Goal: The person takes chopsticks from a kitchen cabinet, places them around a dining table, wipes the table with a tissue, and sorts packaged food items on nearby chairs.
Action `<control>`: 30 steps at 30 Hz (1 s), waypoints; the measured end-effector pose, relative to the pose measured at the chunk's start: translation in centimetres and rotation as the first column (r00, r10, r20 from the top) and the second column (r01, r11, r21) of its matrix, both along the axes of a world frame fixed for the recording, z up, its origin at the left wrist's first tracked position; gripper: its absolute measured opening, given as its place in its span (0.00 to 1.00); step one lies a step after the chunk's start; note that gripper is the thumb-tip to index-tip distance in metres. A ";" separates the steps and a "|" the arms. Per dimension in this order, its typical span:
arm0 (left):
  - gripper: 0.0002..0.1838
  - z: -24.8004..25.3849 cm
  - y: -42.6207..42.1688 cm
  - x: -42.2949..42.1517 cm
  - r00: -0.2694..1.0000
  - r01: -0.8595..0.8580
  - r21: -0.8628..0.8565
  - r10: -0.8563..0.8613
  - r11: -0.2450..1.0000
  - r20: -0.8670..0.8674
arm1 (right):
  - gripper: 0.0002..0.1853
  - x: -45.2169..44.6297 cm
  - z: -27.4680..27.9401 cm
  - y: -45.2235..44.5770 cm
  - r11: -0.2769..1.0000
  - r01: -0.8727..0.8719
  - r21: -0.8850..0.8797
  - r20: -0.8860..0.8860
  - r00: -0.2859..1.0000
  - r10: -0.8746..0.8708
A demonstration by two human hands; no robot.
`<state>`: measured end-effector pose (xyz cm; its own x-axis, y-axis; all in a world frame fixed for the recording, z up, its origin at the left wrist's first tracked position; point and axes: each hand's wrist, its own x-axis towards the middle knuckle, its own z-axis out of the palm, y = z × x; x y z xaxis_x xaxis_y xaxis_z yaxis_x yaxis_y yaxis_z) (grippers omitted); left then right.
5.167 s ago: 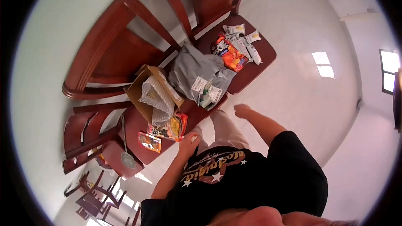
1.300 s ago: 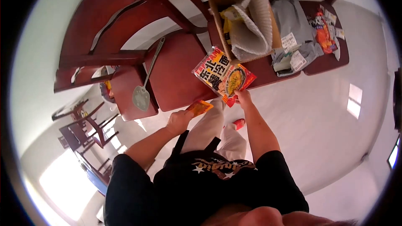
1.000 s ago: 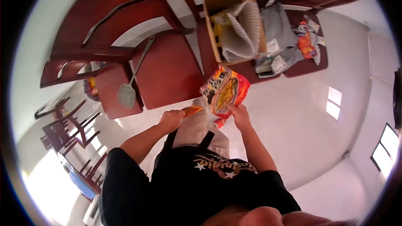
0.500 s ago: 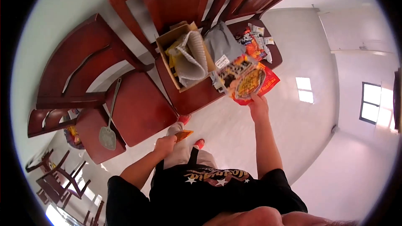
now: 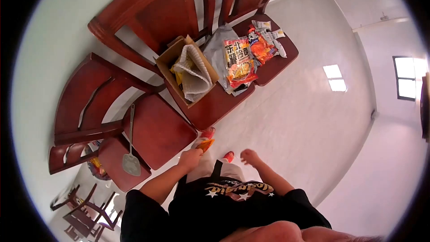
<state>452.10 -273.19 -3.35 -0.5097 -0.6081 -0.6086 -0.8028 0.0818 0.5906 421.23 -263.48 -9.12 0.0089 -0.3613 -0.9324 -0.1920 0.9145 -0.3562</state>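
Observation:
My left hand [image 5: 191,158] is closed around a small orange packet [image 5: 205,145] near my left leg; part of the packet is covered by my fingers. My right hand [image 5: 251,157] hovers over the floor beside my right foot, fingers curled and nothing visible in them. On the chair, the red and yellow noodle bag [image 5: 240,62] lies on a grey plastic mailer [image 5: 213,54]. Just right of it are orange-red snack packets [image 5: 262,47] and small white sachets [image 5: 278,34]. To the left stands an open cardboard box [image 5: 207,90] with bubble wrap [image 5: 192,69] inside.
A slotted metal spatula [image 5: 131,164] lies across the wooden chairs [image 5: 156,127] at left. Behind them is a container of packets [image 5: 96,166]. More chairs [image 5: 83,219] stand at lower left. Pale floor [image 5: 295,121] stretches to the right up to a white wall.
My right hand has let go of the noodle bag, now on the grey mailer, and drawn back toward my body. My left hand keeps the orange packet. The view has shifted slightly.

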 end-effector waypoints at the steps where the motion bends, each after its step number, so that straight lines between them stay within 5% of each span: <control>1: 0.08 0.7 -0.7 -0.7 1.000 0.016 -0.005 -0.016 1.000 0.008 | 0.10 0.2 0.8 1.3 0.998 -0.046 0.052 -0.011 0.999 0.047; 6: 0.07 1.5 -2.7 -5.0 0.975 0.088 -0.158 -0.118 0.984 -0.188 | 0.11 -0.3 1.9 7.2 0.994 0.062 0.090 -0.031 0.998 -0.059; 8: 0.08 1.8 -4.0 -7.4 0.935 0.089 -0.238 -0.164 0.967 -0.316 | 0.12 -0.7 2.3 8.6 0.939 0.334 0.084 -0.070 0.942 -0.329; 9: 0.07 2.2 -4.9 -8.8 0.916 0.078 -0.276 -0.178 0.958 -0.359 | 0.12 -0.8 2.8 9.0 0.937 0.339 0.080 -0.060 0.940 -0.335; 13: 0.07 5.3 -9.9 -15.0 0.953 0.077 -0.071 -0.094 0.995 -0.289 | 0.11 -0.9 3.8 11.8 0.868 0.491 0.066 -0.061 0.871 -0.488; 15: 0.06 7.0 -12.3 -17.8 0.924 0.007 -0.294 -0.118 0.956 -0.363 | 0.11 -0.8 4.2 12.9 0.816 0.576 0.041 -0.090 0.816 -0.571; 23: 0.04 9.2 -15.6 -25.0 0.834 -0.053 -0.471 -0.220 0.881 -0.506 | 0.13 1.0 3.7 20.2 0.736 0.675 0.054 -0.077 0.737 -0.671; 27: 0.04 7.4 -13.5 -26.2 0.829 -0.025 -0.420 -0.216 0.907 -0.516 | 0.15 1.8 6.8 20.3 0.870 0.493 -0.026 -0.162 0.856 -0.491; 29: 0.05 7.3 -12.0 -26.2 0.911 0.098 -0.102 -0.131 0.990 -0.391 | 0.16 2.1 4.9 22.2 0.840 0.542 -0.039 -0.149 0.828 -0.541; 30: 0.05 6.5 -11.2 -26.1 0.909 0.105 -0.108 -0.140 0.989 -0.394 | 0.16 2.1 4.6 22.7 0.842 0.535 -0.067 -0.140 0.831 -0.539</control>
<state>426.00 -284.40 3.18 -0.7733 -0.5641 -0.2894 -0.4819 0.2263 0.8465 423.34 -240.76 -4.56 -0.3296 -0.2914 -0.8980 0.2748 0.8804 -0.3865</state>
